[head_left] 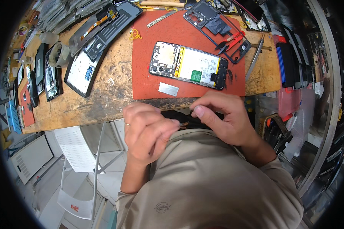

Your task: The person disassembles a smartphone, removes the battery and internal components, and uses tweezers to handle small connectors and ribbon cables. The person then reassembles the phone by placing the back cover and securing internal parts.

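Both hands are held close to my body, just off the near edge of the workbench (pixel 114 110). The fingers of my left hand (pixel 145 131), which wears a ring, are curled in, thumb against forefinger; a tiny blurred bit may show at the tips. My right hand (pixel 229 118) is bent likewise, thumb and forefinger closed together, and what they pinch is too small to name. Beyond them an opened smartphone (pixel 166 55) lies on a red mat (pixel 143 76), its battery (pixel 202 63) and circuit board exposed. A small silver metal plate (pixel 168 89) rests in front of it.
Behind the phone are a detached phone frame (pixel 202 14), red-handled cutters (pixel 233 41) and a metal ruler (pixel 161 19). Tweezers (pixel 255 59) lie at right. Phone parts and a tape roll (pixel 59 55) crowd the left. A white folding chair (pixel 75 150) stands below.
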{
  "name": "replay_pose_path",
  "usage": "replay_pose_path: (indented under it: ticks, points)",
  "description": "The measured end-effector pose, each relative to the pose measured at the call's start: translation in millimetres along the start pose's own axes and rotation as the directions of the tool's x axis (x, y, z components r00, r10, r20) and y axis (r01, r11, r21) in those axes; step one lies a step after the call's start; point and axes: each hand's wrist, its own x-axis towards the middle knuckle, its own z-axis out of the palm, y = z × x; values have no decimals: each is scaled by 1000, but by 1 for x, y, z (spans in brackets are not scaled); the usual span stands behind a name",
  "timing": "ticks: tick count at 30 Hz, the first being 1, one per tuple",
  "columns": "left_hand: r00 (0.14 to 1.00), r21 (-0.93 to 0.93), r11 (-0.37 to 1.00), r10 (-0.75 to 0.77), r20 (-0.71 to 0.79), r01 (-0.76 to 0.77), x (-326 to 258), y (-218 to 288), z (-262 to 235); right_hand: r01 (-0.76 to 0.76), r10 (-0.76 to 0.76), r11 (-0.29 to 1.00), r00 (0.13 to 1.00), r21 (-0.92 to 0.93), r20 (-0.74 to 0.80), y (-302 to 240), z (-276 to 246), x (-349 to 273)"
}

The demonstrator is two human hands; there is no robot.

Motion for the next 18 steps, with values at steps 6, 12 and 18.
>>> replay_pose_path:
  ticks: [6, 12, 18]
  points:
    - [990, 138, 981, -144, 16, 140, 16, -20, -14, 237, -408, 752, 900, -615, -152, -8, -27, 26]
    - [979, 198, 959, -205, -15, 204, 51, -51, -16, 295, -554, 519, 831, -802, -53, -15, -58, 41]
    - [965, 263, 933, -262, 27, 246, 78, -58, -10, 132, -449, 603, 871, -787, -198, -14, -94, 34]
